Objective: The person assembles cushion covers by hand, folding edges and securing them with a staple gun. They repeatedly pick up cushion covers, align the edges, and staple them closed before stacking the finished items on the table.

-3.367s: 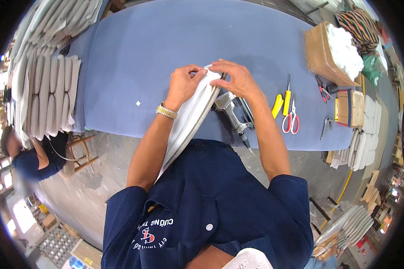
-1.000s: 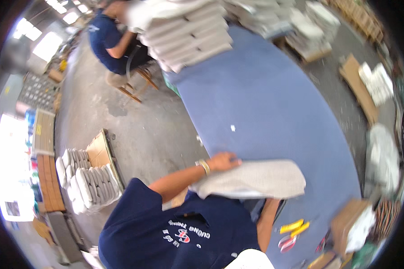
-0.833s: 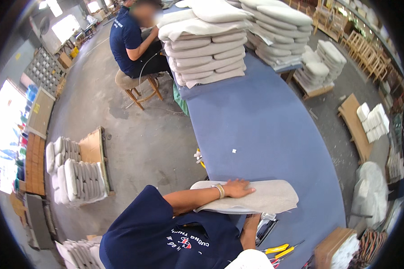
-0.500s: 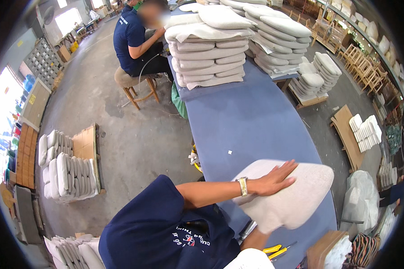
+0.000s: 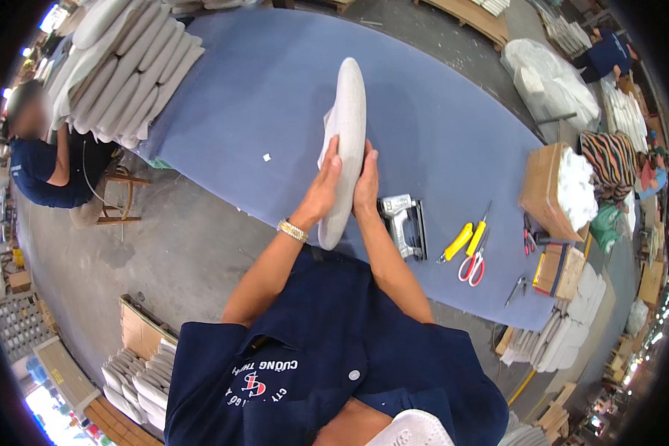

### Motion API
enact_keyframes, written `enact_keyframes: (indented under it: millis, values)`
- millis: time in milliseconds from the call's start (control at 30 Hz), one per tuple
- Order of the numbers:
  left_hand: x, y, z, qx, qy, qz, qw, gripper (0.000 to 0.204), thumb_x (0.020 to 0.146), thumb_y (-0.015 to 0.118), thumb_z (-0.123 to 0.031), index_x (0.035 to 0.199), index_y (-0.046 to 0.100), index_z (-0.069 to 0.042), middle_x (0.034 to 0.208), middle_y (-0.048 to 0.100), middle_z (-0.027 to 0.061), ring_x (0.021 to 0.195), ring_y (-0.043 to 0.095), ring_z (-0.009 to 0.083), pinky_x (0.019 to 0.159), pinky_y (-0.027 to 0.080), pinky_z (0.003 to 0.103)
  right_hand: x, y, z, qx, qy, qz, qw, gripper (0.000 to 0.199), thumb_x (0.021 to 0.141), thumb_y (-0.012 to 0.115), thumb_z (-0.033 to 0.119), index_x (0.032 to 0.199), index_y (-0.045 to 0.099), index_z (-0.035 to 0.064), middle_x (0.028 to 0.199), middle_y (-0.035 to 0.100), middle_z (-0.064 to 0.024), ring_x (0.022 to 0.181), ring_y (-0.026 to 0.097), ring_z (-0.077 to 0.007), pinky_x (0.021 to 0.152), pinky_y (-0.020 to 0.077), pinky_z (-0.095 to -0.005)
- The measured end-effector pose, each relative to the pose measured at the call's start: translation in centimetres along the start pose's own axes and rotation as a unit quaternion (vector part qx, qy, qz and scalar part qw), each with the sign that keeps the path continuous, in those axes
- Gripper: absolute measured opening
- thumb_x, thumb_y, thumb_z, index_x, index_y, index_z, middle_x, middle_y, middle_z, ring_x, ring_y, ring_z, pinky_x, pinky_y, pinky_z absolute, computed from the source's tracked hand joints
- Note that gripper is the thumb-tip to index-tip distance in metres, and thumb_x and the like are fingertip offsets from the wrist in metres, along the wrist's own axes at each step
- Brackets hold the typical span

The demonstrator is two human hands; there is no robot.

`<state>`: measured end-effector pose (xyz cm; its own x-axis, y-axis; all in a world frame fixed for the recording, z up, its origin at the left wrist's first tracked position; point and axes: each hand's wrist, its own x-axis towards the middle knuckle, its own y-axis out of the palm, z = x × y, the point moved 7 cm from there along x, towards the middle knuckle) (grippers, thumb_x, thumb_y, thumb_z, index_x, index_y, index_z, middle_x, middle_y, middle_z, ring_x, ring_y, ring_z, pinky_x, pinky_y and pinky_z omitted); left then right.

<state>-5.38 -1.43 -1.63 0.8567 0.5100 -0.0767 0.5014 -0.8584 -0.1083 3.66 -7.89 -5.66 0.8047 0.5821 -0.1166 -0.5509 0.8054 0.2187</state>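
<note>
A light grey upholstered seat cushion (image 5: pixel 351 119) stands on its edge over the blue-covered table (image 5: pixel 245 82), narrow side up. My left hand (image 5: pixel 324 186) presses on its left face and my right hand (image 5: pixel 366 182) on its right face, so the cushion is held between them. A loose flap of fabric shows on the cushion's left side. Close by my right forearm lies a silver and black staple gun (image 5: pixel 404 227). Farther right are a yellow-handled knife (image 5: pixel 459 241), a yellow screwdriver (image 5: pixel 477 236) and red-handled scissors (image 5: pixel 471 269).
Stacked grey cushions (image 5: pixel 130 70) fill the table's far left, with a person (image 5: pixel 48 167) seated beside them. To the right stand a cardboard box (image 5: pixel 544 186) of white stuffing and a smaller box (image 5: pixel 560 269). Pliers (image 5: pixel 528 236) and a small white scrap (image 5: pixel 267 157) lie on the table.
The cushion has gone from lying broad face up under my left hand to standing on edge between both hands. My view has swung right, bringing the staple gun and tools fully into sight.
</note>
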Motion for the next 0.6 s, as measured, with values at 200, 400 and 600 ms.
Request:
enact_keyframes:
  millis: [200,400,600]
  values:
    - [0.1,-0.7,-0.5,0.016,-0.021,0.005,1.0,0.069,0.111,0.026,-0.05,0.164,0.011,-0.01,0.17,0.014,0.0173,0.158,0.011,0.0319,0.126,0.016,0.039,-1.0,0.3,0.0,-0.007,0.014,-0.003,1.0,0.075,0.111,0.018,0.052,0.159,0.023,-0.0047,0.162,0.033,-0.0209,0.15,0.032,-0.0292,0.122,0.0258,-0.0373]
    - [0.3,-2.1,-0.2,-0.013,-0.033,-0.005,0.999,0.072,0.11,0.025,-0.053,0.164,0.012,-0.008,0.169,0.015,0.0178,0.157,0.011,0.032,0.126,0.015,0.039,-3.7,2.5,2.3,-0.148,-0.085,0.048,0.984,0.072,0.11,0.02,0.048,0.16,0.018,-0.0045,0.166,0.02,-0.0232,0.154,0.019,-0.0338,0.124,0.0158,-0.0432]
    - [5.1,-3.2,-1.9,-0.011,-0.061,-0.006,0.998,0.072,0.11,0.025,-0.053,0.164,0.013,-0.006,0.17,0.014,0.0153,0.157,0.012,0.03,0.126,0.015,0.039,-3.7,3.6,4.0,-0.229,-0.172,0.09,0.954,0.07,0.109,0.023,0.043,0.161,0.013,-0.0034,0.169,0.008,-0.0248,0.157,0.007,-0.0385,0.126,0.0056,-0.0498]
